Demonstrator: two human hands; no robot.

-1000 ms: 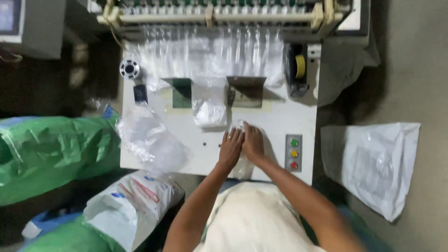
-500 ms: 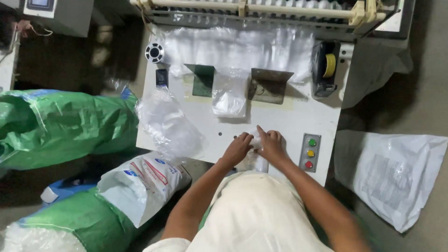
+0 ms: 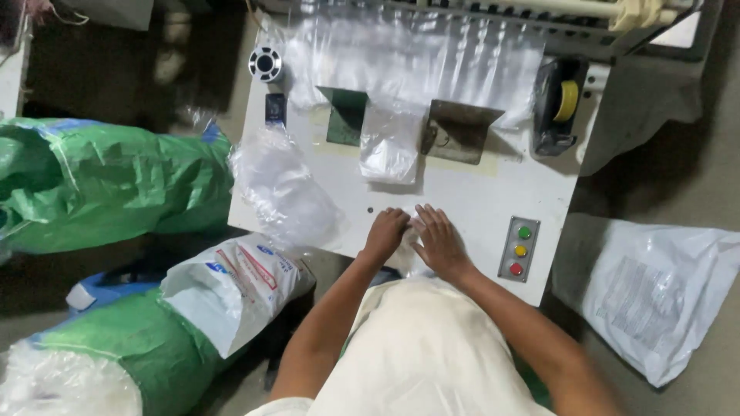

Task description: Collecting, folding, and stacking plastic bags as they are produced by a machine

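My left hand and my right hand lie side by side on the near part of a white machine table. Both press on a small piece of clear plastic film between them; the left fingers are curled on it, the right fingers lie spread over it. Farther back a clear plastic bag hangs between a green metal guide and a grey metal guide. Behind them a wide sheet of clear film comes off the machine.
A panel with green, yellow and red buttons sits right of my hands. A heap of clear bags lies at the table's left edge. Green sacks, a white printed sack, a yellow tape dispenser, a white sack on the floor.
The view has shifted, so the table now sits more to the right and closer. My hands stay together on the plastic at the table's near edge.
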